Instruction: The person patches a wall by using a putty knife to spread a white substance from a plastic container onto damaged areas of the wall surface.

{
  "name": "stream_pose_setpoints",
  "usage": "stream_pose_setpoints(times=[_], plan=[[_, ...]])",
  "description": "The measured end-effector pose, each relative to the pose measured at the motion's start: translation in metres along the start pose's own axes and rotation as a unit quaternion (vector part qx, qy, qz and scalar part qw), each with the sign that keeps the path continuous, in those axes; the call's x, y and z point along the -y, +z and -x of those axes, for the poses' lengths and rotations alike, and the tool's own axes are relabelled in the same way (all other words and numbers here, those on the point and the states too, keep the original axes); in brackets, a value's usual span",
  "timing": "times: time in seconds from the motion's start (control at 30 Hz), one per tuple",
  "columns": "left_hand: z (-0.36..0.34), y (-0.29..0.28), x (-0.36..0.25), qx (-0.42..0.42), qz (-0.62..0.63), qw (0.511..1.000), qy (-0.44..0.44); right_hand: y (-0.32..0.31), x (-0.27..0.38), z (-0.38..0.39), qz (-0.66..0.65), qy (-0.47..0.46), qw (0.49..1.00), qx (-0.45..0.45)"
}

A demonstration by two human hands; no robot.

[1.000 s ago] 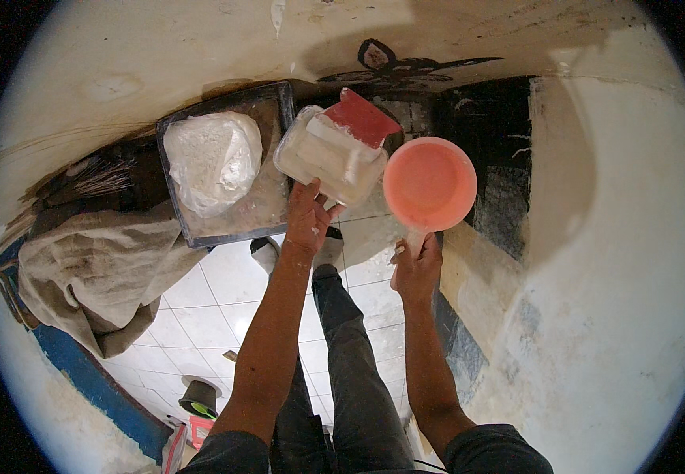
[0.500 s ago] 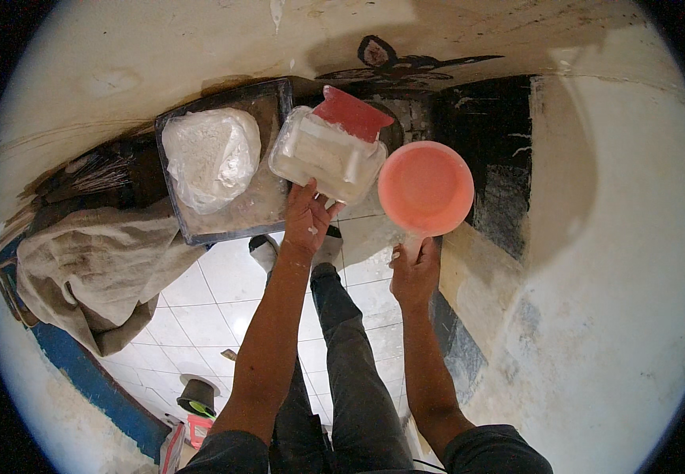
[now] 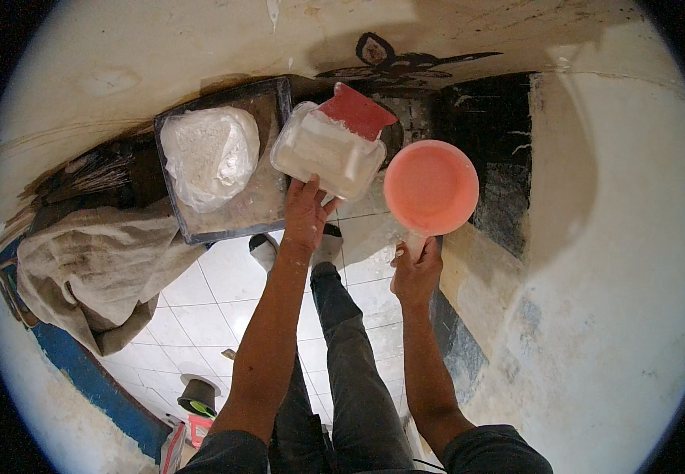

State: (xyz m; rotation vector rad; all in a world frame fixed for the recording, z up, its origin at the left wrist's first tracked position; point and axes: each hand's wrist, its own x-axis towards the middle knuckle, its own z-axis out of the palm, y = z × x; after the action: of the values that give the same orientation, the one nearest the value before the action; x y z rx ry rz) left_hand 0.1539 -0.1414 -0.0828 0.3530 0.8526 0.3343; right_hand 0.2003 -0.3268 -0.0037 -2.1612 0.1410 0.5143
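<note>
We're gripping the clear tub [image 3: 283,148] just ahead of our left hand [image 3: 305,212], pale material [image 3: 330,152] already inside; our right hand [image 3: 416,271] is clutching the pink dipper [image 3: 431,226] ahead, its contents we're not making out.

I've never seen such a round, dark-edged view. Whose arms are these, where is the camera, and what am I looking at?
There is no robot here, just a person's own two bare hands. The camera is worn on the head and looks down; its wide fisheye lens bends straight edges. The left hand holds a clear plastic container by its near edge, with a flat red piece, perhaps a scraper, at its far side. The right hand holds a pink dipper by its handle. At left, a bag of white material lies on a dark-rimmed tray, near a grey-brown cloth.
</note>
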Motion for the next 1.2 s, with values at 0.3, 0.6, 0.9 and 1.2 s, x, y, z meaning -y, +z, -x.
stream_pose_setpoints(times=[0.3, 0.6, 0.9, 1.2], plan=[[-0.001, -0.006, 0.008, 0.018, -0.005, 1.0, -0.006, 0.0, -0.005, 0.005, 0.052, 0.002, 0.999, 0.008], [-0.001, 0.0, 0.004, 0.022, -0.011, 1.0, 0.005, 0.0, -0.007, 0.007, 0.1, -0.09, 0.991, -0.005], [0.0, 0.0, 0.007, 0.006, -0.039, 0.999, 0.023, 0.0, 0.007, 0.007, 0.099, -0.039, 0.994, -0.002], [-0.002, 0.0, 0.009, -0.013, -0.061, 0.998, 0.002, 0.003, 0.005, 0.01, 0.119, -0.058, 0.991, -0.009]])
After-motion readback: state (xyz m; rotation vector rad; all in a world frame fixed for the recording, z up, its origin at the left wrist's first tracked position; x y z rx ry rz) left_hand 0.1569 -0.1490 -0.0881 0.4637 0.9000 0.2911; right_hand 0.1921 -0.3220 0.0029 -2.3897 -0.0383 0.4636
